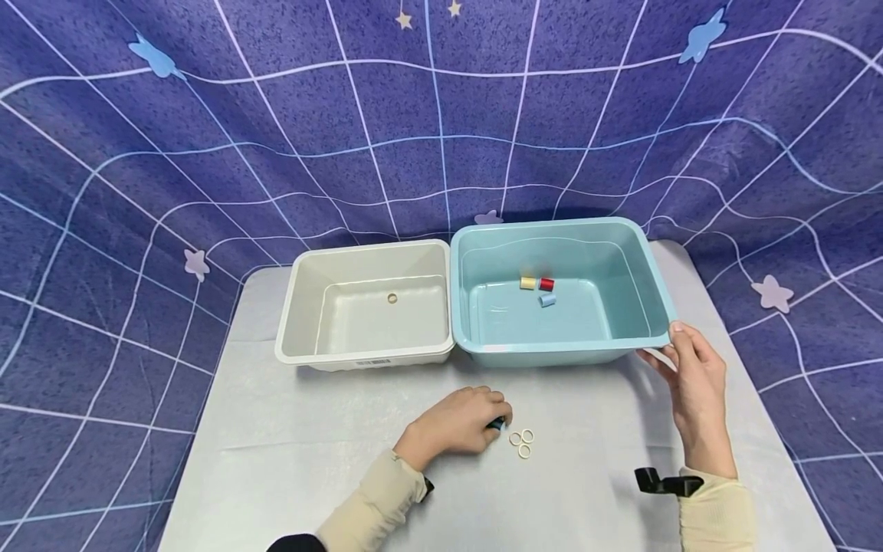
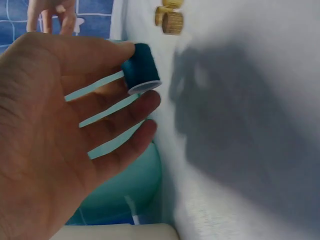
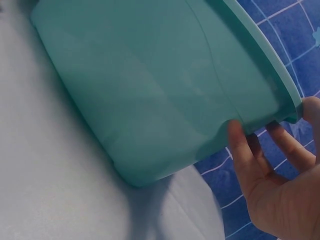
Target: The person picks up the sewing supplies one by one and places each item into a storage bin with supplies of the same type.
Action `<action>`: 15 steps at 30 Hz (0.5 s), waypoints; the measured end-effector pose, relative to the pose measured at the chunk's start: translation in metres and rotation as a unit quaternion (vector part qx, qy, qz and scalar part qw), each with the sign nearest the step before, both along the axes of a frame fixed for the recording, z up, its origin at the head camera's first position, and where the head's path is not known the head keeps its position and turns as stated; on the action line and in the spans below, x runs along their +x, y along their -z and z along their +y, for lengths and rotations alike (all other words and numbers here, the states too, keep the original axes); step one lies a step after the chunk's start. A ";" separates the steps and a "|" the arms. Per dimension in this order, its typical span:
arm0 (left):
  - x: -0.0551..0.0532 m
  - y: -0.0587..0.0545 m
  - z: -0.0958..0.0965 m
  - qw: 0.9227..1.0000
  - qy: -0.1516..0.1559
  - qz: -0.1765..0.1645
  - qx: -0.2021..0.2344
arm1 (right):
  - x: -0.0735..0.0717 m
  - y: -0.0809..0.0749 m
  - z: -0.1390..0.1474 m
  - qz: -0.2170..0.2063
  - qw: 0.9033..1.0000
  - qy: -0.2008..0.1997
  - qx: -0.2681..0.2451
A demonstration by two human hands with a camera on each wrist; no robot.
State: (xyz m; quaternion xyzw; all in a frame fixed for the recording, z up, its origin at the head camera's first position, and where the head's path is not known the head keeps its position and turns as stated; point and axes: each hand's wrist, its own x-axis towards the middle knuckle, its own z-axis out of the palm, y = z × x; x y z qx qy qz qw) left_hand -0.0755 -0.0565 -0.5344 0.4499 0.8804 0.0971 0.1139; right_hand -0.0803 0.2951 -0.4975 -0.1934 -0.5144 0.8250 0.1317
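My left hand (image 1: 455, 422) pinches a dark teal spool of thread (image 2: 140, 65) between thumb and fingertips, low over the table. The spool's pale end rim shows in the left wrist view. Just right of that hand lie three gold rings (image 1: 525, 451), close together. My right hand (image 1: 700, 376) grips the near right corner of the light blue bin (image 1: 566, 348), thumb at the rim and fingers against the wall below. Inside that bin are a yellow spool (image 1: 527, 283), a red spool (image 1: 546, 284) and a light blue spool (image 1: 547, 300).
A cream bin (image 1: 366, 358) stands against the blue bin's left side, with one gold ring (image 1: 392, 298) on its floor. Both bins sit at the back of the white-covered table (image 1: 276, 452), before a purple grid-patterned curtain (image 1: 386, 176).
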 end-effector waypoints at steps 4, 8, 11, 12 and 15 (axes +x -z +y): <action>-0.005 -0.009 -0.001 0.999 0.012 -0.038 -0.019 | 0.000 0.000 -0.001 -0.004 1.000 0.000 0.003; -0.011 -0.022 -0.002 0.996 0.016 -0.078 -0.048 | 0.000 0.000 -0.001 -0.004 1.000 0.000 0.005; -0.014 -0.036 -0.002 0.993 0.014 -0.100 -0.067 | 0.000 0.000 -0.001 -0.003 1.000 -0.001 0.005; -0.015 -0.041 -0.002 0.991 0.013 -0.108 -0.073 | 0.000 0.000 -0.001 -0.003 1.000 -0.001 0.004; -0.018 -0.061 -0.003 0.988 0.007 -0.126 -0.090 | 0.000 0.000 -0.001 -0.002 1.000 -0.002 0.003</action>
